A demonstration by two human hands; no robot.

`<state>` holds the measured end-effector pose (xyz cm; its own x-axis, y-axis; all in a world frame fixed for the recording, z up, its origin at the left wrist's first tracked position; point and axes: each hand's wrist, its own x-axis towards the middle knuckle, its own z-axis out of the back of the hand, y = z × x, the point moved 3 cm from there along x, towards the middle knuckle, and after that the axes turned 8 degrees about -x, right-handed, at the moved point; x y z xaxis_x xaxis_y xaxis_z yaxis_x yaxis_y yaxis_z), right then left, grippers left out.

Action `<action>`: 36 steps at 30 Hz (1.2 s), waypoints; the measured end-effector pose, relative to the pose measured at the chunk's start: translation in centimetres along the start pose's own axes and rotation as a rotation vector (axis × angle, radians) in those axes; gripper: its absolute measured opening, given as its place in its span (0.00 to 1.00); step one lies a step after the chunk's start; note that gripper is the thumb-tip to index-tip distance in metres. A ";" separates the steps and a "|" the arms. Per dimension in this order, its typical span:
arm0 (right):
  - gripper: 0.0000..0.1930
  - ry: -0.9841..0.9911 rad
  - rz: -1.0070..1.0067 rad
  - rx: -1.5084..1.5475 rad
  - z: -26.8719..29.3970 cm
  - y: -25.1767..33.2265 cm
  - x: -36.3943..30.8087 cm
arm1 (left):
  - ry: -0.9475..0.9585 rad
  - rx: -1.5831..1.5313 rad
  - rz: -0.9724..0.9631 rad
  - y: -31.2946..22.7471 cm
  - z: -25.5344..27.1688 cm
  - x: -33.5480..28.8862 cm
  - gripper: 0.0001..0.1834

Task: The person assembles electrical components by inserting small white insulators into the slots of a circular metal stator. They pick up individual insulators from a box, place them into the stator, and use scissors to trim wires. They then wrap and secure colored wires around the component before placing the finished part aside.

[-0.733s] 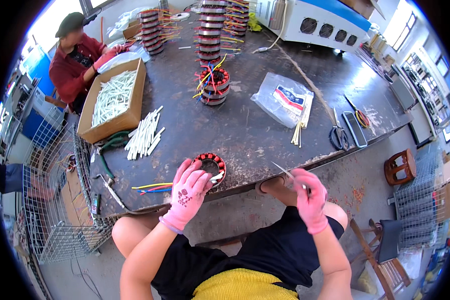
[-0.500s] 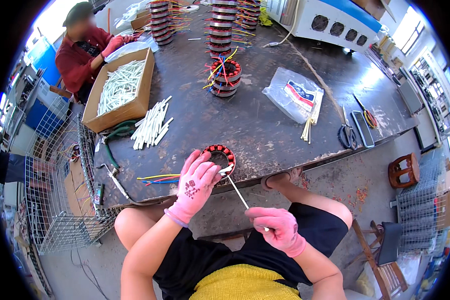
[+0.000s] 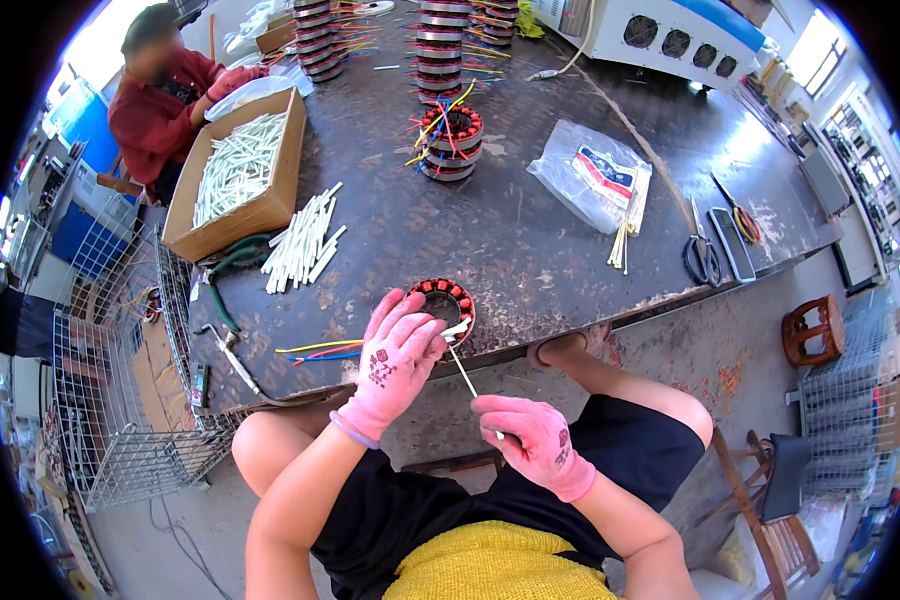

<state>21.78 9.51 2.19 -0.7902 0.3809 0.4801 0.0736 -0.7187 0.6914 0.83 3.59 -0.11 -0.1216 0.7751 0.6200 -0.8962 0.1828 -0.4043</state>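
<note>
A motor stator [image 3: 461, 293], a ring with red windings, lies at the table's near edge. My left hand [image 3: 395, 360] is closed on its left and near side, partly covering it. Yellow, red and blue wires [image 3: 315, 350] run out leftward from beneath that hand. A short white tube [image 3: 457, 329] shows at the ring's near right, beside my left fingertips. From there a thin white cable tie [image 3: 464, 373] slants down to my right hand [image 3: 535, 445], whose fingers are pinched round its far end. The tie looks straight between the two hands.
White tubes [image 3: 305, 240] lie loose beside a carton [image 3: 288, 165] full of them. Stators [image 3: 452, 150] stand stacked behind. To the right are a plastic bag [image 3: 580, 180], scissors [image 3: 702, 260] and a phone [image 3: 733, 245]. Another person [image 3: 155, 120] sits at the far left.
My right hand has moved up and left, nearer the stator, and has turned slightly. Less of the cable tie shows between the hands. My left hand stays at the ring.
</note>
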 end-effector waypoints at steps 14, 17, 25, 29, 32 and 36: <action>0.14 -0.155 -0.192 0.047 -3.8 -2.4 3.2 | 0.008 -0.343 0.266 0.8 -0.3 -1.1 0.27; 0.11 0.018 -0.342 0.120 -4.0 -3.2 3.4 | 0.093 -0.452 0.375 0.3 0.5 -0.2 0.27; 0.10 0.018 -0.644 0.821 -5.7 -4.0 2.9 | 0.055 -0.425 0.236 1.0 0.4 -0.8 0.21; 0.11 -0.045 -0.657 0.855 -5.7 -3.7 2.8 | 0.009 -0.438 0.224 0.9 0.3 -0.8 0.21; 0.11 -0.051 -0.678 0.801 -5.7 -3.6 2.7 | 0.018 -0.417 0.219 1.1 0.3 -0.8 0.19; 0.12 -0.042 -0.658 0.740 -5.8 -3.5 2.5 | -0.005 -0.408 0.236 0.6 0.5 -0.5 0.16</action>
<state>16.00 9.59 -2.21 -0.7888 0.6044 -0.1117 0.0004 0.1822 0.9833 0.12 3.08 -0.34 -0.3044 0.8214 0.4823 -0.6031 0.2257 -0.7651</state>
